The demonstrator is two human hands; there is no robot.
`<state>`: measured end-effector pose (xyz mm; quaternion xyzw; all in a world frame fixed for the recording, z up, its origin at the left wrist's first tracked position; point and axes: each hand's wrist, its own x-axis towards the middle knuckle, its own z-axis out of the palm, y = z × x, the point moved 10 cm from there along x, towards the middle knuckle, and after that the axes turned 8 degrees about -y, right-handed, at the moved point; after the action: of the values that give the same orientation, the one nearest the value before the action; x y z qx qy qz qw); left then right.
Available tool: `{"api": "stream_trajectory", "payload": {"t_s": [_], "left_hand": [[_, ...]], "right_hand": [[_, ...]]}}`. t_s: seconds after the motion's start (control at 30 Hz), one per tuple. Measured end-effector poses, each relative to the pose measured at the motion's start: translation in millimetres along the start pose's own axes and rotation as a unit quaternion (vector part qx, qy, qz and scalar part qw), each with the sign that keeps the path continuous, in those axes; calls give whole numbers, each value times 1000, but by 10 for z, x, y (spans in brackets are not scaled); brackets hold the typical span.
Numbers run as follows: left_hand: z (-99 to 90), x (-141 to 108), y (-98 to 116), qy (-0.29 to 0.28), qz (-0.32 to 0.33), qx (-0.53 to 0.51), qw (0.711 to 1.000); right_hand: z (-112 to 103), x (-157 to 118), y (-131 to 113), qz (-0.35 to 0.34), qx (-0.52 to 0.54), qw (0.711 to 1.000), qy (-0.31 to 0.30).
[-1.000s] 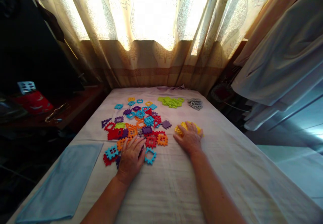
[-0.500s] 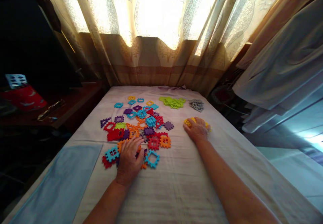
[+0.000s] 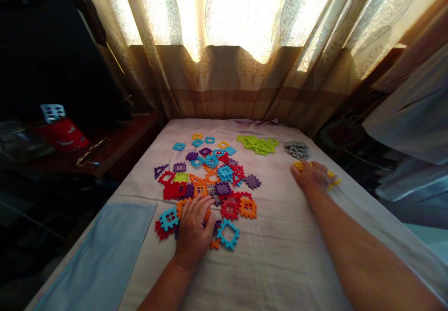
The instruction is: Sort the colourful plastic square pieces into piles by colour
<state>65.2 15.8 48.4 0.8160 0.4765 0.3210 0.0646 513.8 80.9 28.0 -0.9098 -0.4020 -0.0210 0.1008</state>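
My left hand (image 3: 195, 227) lies palm down on the near part of a mixed heap of interlocking plastic tiles, fingers stretched out and resting on orange pieces. Around it are a blue window tile (image 3: 169, 218), a blue frame tile (image 3: 228, 234), a red window tile (image 3: 230, 207) and an orange window tile (image 3: 248, 208). On the right side of the bed, my right hand (image 3: 311, 175) curls over a cluster of yellow tiles (image 3: 333, 180), which stick out past its fingers. How many lie under the palm is hidden.
Lime-green tiles (image 3: 259, 145) and grey tiles (image 3: 297, 150) form separate piles toward the far side. A pale blue cloth (image 3: 101, 255) covers the left edge of the sheet (image 3: 276, 264). Curtains (image 3: 227, 82) hang behind; a wooden cabinet (image 3: 140, 133) stands left.
The view has turned a little left, so everything sits further right. My right hand and the yellow tiles have shifted right on the sheet. My left hand stays on the heap.
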Motion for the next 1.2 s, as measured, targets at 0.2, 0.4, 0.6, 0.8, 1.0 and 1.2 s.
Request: {"api": "stream_trajectory", "payload": {"t_s": [0.2,0.4,0.6,0.8,1.0,1.2], "left_hand": [[12,38,26,-6,-10,-5,1000],[-175,349,-198,9,18,-14,1000],[-210,504,-935,5,-69,-56,996],[-171,456,-1006,6,-87,-85,993],[-157,443,-975,6,-88,-83,993],[-175,454,-953,-1,-91,-81,993]], "right_hand": [[-135,-142,-181,-78,-30,993,82],[-163,-342,-954,-291,-71,947,116],[-100,-423,-2132,-367,-72,927,17],[148,-300,-2950,-299,-74,948,-84],[535,-96,-3158,-228,-84,951,-192],[589,25,-3232,-205,-44,958,-197]]}}
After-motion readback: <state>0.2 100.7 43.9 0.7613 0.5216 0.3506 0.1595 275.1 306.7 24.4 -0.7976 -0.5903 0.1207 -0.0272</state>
